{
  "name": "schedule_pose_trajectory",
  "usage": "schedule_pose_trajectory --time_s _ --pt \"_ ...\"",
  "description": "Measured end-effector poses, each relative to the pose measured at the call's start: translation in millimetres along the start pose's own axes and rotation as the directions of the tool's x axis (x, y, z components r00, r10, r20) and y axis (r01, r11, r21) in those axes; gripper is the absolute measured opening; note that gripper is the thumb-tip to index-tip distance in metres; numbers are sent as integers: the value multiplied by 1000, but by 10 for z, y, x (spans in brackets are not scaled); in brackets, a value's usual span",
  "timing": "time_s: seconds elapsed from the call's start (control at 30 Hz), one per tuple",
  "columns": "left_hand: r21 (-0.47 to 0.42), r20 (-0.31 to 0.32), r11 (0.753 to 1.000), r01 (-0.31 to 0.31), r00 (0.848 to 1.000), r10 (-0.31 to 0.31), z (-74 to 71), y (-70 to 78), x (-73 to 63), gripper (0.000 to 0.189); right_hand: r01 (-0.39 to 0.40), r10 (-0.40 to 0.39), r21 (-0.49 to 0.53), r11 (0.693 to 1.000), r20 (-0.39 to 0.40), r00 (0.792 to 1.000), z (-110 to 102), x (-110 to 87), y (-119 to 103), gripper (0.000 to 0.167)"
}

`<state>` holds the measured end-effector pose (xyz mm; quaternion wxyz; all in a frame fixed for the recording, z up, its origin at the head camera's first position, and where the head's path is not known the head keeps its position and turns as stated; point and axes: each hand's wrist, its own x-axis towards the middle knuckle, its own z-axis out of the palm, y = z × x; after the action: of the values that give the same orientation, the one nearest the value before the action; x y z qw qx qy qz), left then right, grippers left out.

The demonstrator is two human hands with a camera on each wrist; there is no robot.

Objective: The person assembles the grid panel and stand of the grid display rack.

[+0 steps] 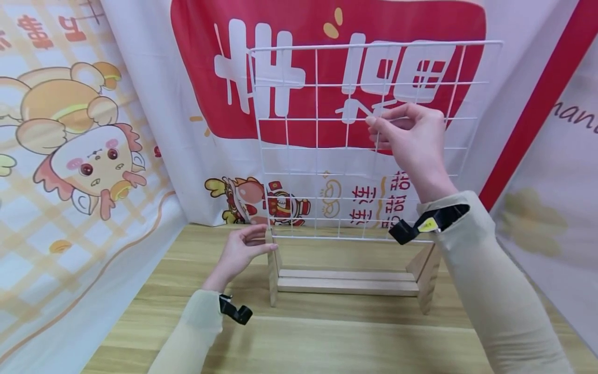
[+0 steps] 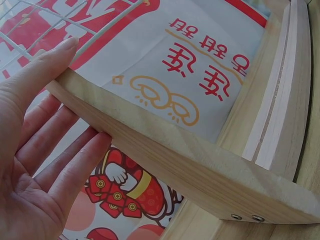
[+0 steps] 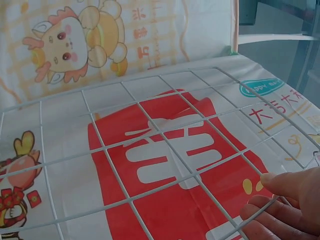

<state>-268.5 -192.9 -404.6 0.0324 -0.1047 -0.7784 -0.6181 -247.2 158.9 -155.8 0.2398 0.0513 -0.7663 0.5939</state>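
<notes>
A white wire grid panel [image 1: 316,119] stands upright in a wooden stand [image 1: 348,284], which has a side leg at each end and a slotted bar between them. My left hand [image 1: 240,254] holds the top of the left side leg. In the left wrist view, the thumb of that hand [image 2: 37,150] lies on one side of the wooden leg [image 2: 165,145] and its fingers touch the other. Higher up, my right hand [image 1: 416,140] pinches a wire of the grid, right of its middle. Up close, the right hand [image 3: 282,205] has the grid wire [image 3: 192,175] between thumb and fingers.
Behind the panel hangs a printed cloth [image 1: 224,156] with a red patch and white characters. Another cartoon-printed cloth [image 1: 154,104] covers the left side, and a pale one [image 1: 551,171] the right. The stand rests on a wood-grain tabletop [image 1: 327,343].
</notes>
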Motion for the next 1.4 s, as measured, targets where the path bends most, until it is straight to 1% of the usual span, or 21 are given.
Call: schedule_pose_trajectory --time_s 0.17,0.33,0.57,0.73,0.8,0.97,1.2,1.4 --pt "-3 3 1000 -4 1000 4 -4 -9 5 65 41 -40 14 999 -5 999 15 -95 48 55" --pt "0 -9 1000 -8 1000 8 -6 17 -9 66 72 -72 21 997 0 997 42 -169 103 51" --pt "13 -12 1000 -7 1000 8 -13 34 -13 67 94 -94 20 995 -17 995 52 -226 158 51" --pt "14 -16 1000 -12 1000 12 -26 51 -16 68 120 -120 20 993 -13 993 68 -260 176 47" --pt "15 -15 1000 -8 1000 8 -26 54 -18 68 124 -124 13 992 -13 992 82 -279 188 45" --pt "12 -18 1000 4 1000 -3 -24 51 -32 67 121 -121 -6 993 -12 993 126 -326 232 46" --pt "8 -13 1000 -8 1000 8 -25 40 -33 66 111 -112 -9 994 -30 993 161 -380 305 47" --pt "16 -23 1000 -15 1000 16 -22 30 -41 65 96 -96 -9 995 -39 995 164 -441 389 47"
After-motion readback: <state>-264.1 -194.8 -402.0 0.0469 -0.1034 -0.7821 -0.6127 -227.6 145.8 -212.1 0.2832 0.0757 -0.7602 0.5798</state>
